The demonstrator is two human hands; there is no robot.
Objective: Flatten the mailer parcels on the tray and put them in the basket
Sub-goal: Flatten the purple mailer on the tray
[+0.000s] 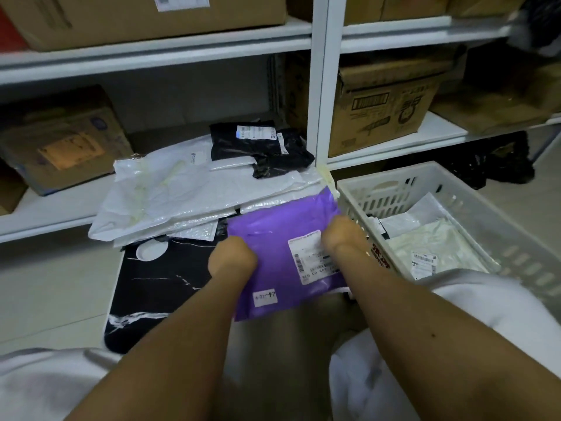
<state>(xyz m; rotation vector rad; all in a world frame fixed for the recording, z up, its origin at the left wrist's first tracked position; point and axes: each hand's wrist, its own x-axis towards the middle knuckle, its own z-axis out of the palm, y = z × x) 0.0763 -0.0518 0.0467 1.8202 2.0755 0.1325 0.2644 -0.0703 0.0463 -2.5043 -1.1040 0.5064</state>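
Pale tiled floor (pixel 51 287), bearing a black marble-patterned tray (pixel 158 287) and, just right of it, a white slotted basket (pixel 473 208). On the tray: a heap of white mailers (pixel 182 192), black mailers (pixel 258 147) on top at the back, a purple mailer (pixel 273 235) at the right edge. Behind, white shelves (pixel 151 47) loaded with cardboard boxes (pixel 379 107).

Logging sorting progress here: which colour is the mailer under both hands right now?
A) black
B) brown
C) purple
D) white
C: the left hand and right hand both rest on the purple mailer, beside the white basket.
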